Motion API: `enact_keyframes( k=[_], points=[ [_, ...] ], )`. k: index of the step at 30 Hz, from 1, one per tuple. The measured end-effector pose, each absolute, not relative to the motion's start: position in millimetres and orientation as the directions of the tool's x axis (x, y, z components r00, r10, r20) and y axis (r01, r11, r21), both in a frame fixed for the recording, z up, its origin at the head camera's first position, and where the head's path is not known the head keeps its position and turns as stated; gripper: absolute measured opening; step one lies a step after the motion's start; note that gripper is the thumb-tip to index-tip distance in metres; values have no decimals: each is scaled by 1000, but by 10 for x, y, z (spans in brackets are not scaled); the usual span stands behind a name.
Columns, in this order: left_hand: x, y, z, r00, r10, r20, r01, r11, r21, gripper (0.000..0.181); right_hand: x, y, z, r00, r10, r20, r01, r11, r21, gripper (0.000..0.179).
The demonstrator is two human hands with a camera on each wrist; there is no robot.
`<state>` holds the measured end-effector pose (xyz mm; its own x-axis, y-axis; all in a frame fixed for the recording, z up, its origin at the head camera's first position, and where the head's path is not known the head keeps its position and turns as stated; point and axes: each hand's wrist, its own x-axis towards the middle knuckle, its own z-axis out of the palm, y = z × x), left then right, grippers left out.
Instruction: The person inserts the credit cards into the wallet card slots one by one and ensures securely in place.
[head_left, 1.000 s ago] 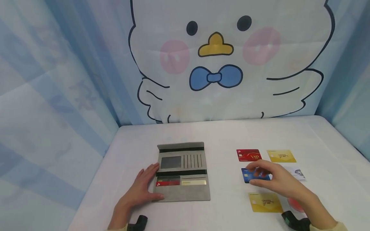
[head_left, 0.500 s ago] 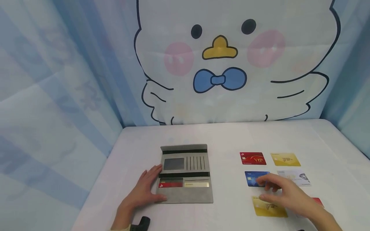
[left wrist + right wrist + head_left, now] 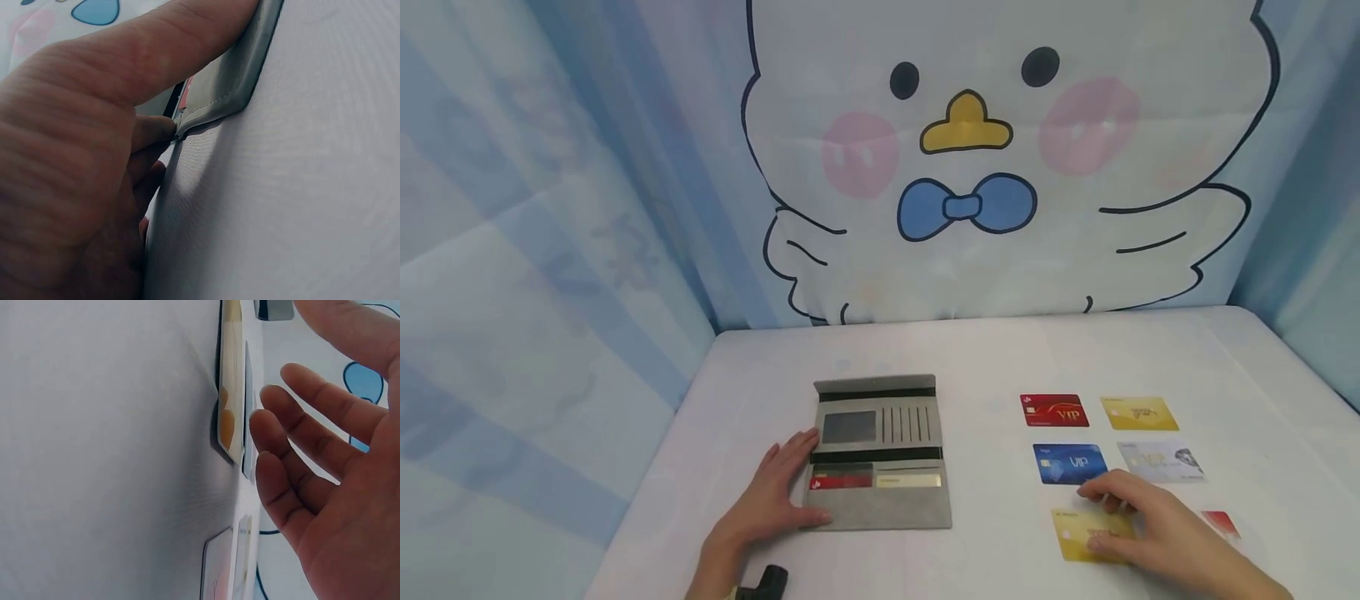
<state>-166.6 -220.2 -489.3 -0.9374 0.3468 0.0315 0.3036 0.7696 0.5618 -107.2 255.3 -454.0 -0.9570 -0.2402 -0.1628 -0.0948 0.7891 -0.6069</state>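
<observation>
A grey card wallet point(image 3: 891, 507) lies unfolded on the table, left of centre. Red point(image 3: 842, 482) and cream point(image 3: 908, 481) card edges show in its front pockets. My left hand point(image 3: 767, 496) rests along the wallet's left edge, thumb across the lower left corner and fingers fairly straight; in the left wrist view the thumb lies over the grey flap. Over a front gold card point(image 3: 1071, 533) hovers my right hand point(image 3: 1165, 537), covering the card's right part. The right wrist view shows its fingers point(image 3: 325, 444) loosely bent, holding nothing, apart from the gold card point(image 3: 230, 381).
Beyond the right hand lie a blue VIP card point(image 3: 1067, 463), a silver card point(image 3: 1157, 462), a red VIP card point(image 3: 1052, 410) and another gold card point(image 3: 1141, 413). A red-and-white card point(image 3: 1221, 523) is partly hidden behind the right hand. A printed curtain point(image 3: 962, 275) hangs behind the table.
My right hand has moved from over the blue card toward me, to over the front gold card. The left hand has stayed on the wallet. The cards have not moved.
</observation>
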Motion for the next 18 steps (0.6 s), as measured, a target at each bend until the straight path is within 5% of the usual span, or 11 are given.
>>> enact_keyframes(
  k=[4, 18],
  points=[
    [-1674, -2207, -4900, -938, 346, 28, 302, 774, 556, 107, -1091, 2541, -4552, -950, -288, -122, -165, 793, -587, 51],
    [-1677, -2208, -4906, -937, 348, 23, 300, 772, 560, 106, -1187, 2442, -4574, -943, -243, -226, -84, 835, -544, 48]
  ],
)
